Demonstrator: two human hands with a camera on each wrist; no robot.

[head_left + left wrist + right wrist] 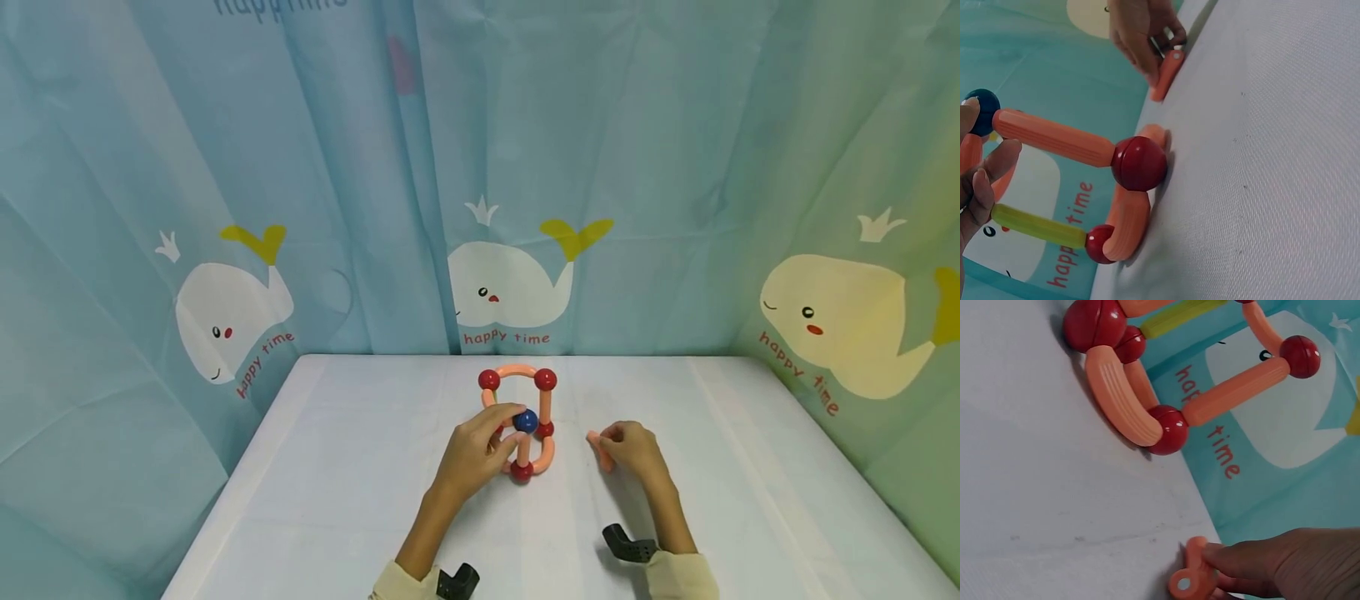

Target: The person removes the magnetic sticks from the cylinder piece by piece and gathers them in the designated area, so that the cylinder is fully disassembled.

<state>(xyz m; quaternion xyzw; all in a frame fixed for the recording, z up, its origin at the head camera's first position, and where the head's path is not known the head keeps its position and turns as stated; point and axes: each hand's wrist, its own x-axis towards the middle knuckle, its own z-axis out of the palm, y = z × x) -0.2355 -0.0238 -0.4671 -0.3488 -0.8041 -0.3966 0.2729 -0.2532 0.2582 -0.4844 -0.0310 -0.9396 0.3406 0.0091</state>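
We note a bare strip of counter [573,500] between the ball-and-rod frame [523,450] and the orange rod [603,455] in the right hand [636,450], where a hand could pass from the near side. Approach to the frame from the near left is blocked by the left hand [474,450] at the blue ball [527,421]. We record open counter outward of both hands, bounded at the far edge by the hanging curtain [675,167].

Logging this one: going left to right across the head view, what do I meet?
Leftmost whale print → left hand → blue ball → loose orange piece → right hand → rightmost whale print.
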